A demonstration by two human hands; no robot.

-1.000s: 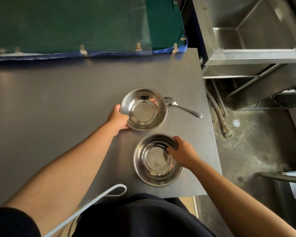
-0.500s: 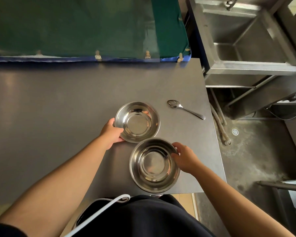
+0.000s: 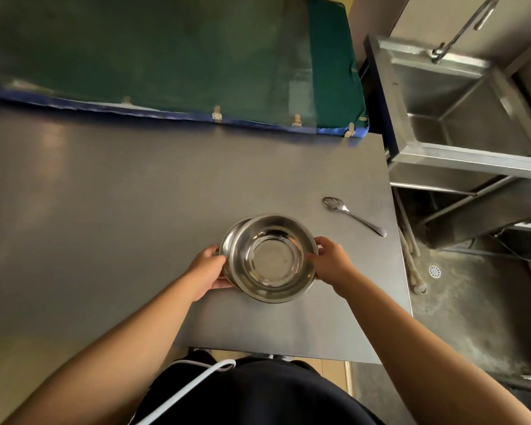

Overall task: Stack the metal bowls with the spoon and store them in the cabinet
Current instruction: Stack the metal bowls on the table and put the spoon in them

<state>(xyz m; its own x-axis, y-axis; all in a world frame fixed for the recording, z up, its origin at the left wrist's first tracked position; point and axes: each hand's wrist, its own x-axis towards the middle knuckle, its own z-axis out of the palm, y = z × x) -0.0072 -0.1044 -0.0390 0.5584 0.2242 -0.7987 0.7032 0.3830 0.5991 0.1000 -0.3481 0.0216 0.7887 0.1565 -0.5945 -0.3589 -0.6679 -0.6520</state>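
Observation:
Two shiny metal bowls sit nested on the grey table (image 3: 105, 210). The upper bowl (image 3: 272, 259) lies slightly off-centre inside the lower bowl (image 3: 227, 240), whose rim peeks out at the left. My left hand (image 3: 209, 268) grips the left rims, mostly the lower bowl's. My right hand (image 3: 330, 262) grips the upper bowl's right rim, thumb inside. A metal spoon (image 3: 353, 214) lies alone on the table, up and to the right of the bowls, its handle pointing toward the table's right edge.
A green padded board with a blue edge (image 3: 166, 62) stands along the table's far side. A steel sink (image 3: 460, 118) with a tap is at the right, beyond the table edge. Concrete floor with hoses (image 3: 411, 265) and a drain lies below it.
The two bowls were apart, one in each hand. Now the right-hand bowl sits inside the left-hand bowl, and both hands have come together. The spoon has not moved.

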